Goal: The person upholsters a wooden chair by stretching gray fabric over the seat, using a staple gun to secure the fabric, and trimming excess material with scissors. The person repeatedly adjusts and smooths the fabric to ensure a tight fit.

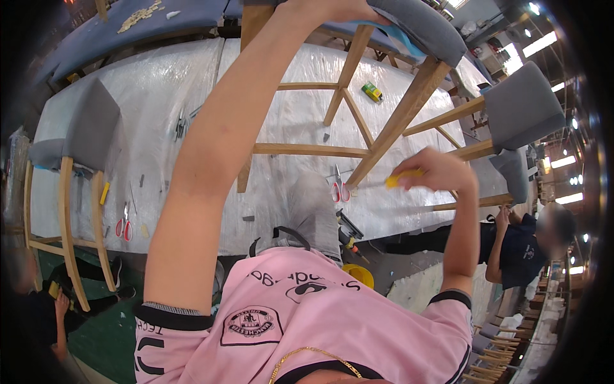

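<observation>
Oak-coloured chair frame (384, 137), grey padded seat | left hand (332, 9) grip clasps seat | right hand (441, 171) pinches yellow-handled tool (401, 179)

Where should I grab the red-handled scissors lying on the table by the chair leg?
Take the red-handled scissors by the red loops, coming from the near table edge: the loops point toward that edge, the blades point away, and the wooden chair leg crowds the far right side.

Plastic-covered table (160, 96) bears red scissors (339, 190), green box (371, 92), metal tools (181, 125)

Bright overhead strip lights at right, glare on plastic sheet (160, 96), dark bent fisheye rim
</observation>
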Available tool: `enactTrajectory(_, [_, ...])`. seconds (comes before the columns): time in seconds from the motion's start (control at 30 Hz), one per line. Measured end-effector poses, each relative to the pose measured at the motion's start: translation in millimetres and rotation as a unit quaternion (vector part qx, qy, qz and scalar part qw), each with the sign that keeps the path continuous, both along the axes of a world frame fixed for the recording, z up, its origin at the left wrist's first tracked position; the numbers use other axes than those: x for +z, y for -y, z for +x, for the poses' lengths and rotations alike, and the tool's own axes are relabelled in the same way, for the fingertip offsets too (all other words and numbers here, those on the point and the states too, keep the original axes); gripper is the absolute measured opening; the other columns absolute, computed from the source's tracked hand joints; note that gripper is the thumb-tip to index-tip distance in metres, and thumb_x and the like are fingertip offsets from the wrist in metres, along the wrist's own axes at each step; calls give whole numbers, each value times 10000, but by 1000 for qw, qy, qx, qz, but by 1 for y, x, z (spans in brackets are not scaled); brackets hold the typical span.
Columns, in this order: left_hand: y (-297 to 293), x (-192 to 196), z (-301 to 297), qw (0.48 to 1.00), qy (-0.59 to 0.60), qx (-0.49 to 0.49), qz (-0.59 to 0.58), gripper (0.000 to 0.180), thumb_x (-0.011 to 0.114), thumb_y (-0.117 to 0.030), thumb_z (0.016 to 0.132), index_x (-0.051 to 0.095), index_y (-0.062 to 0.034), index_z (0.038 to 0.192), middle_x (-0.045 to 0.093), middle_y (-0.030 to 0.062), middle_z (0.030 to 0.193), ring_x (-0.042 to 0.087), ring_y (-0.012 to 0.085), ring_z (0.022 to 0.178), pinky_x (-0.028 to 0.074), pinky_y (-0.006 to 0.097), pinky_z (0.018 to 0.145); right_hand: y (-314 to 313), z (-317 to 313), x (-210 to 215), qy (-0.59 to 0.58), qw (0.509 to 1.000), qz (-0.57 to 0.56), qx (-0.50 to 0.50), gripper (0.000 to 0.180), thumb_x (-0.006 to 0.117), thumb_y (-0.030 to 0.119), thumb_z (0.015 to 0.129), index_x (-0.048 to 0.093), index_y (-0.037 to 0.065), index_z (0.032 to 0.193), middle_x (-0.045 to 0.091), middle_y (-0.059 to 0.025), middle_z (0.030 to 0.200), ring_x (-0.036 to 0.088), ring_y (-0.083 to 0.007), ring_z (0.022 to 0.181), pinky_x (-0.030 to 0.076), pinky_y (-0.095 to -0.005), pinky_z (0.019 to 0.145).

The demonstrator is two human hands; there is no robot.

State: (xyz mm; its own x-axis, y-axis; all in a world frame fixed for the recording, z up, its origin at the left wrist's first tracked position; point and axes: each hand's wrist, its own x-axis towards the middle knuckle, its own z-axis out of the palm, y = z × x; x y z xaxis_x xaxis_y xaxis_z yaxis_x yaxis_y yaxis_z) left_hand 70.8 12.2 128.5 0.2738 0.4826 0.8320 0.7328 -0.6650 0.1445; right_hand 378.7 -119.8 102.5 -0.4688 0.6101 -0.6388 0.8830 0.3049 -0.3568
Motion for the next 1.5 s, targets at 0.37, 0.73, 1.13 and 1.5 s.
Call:
enactTrajectory(0.37, [-9, 9, -4, 994, -105, 26, 26, 927, 817, -571, 703, 540, -45, 1415, 606, 246, 1344, 557, 405, 1286, 409, 507, 1115, 134, 118, -358, -781, 324, -111, -522, 490, 512, 530, 1060, 579, 117, 1315, 597, -5, 929, 509, -123, 630, 405, -291, 548])
enactTrajectory(0.73, [-11, -9, 2, 968, -226, 57, 92, 841, 779, -607, 779, 512, -230, 1482, 439, 184, 1535, 385, 379, 1447, 283, 539, 1204, 155, 98, -565, -386, 434, 43, -813, 348, 591, 419, 1045, 557, 74, 1080, 572, -38, 766, 552, -142, 521, 495, -284, 459])
enactTrajectory(1.13, [6, -7, -8, 935, -328, -5, 137, 725, 766, -552, 818, 575, -310, 1474, 409, 150, 1597, 369, 364, 1460, 283, 503, 1212, 115, 71, -635, -278, 636, 267, -669, 405, 677, 265, 940, 679, -6, 1241, 747, -158, 1024, 721, -262, 939, 550, -382, 846])
enactTrajectory(1.5, [-120, 72, 133, 986, -162, 0, 45, 904, 563, -755, 912, 523, -69, 1500, 657, 242, 1319, 615, 385, 1270, 460, 471, 1091, 215, 64, -636, -378, 207, -50, -901, 352, 697, 391, 956, 650, 61, 1069, 643, -52, 786, 627, -214, 667, 552, -438, 697])
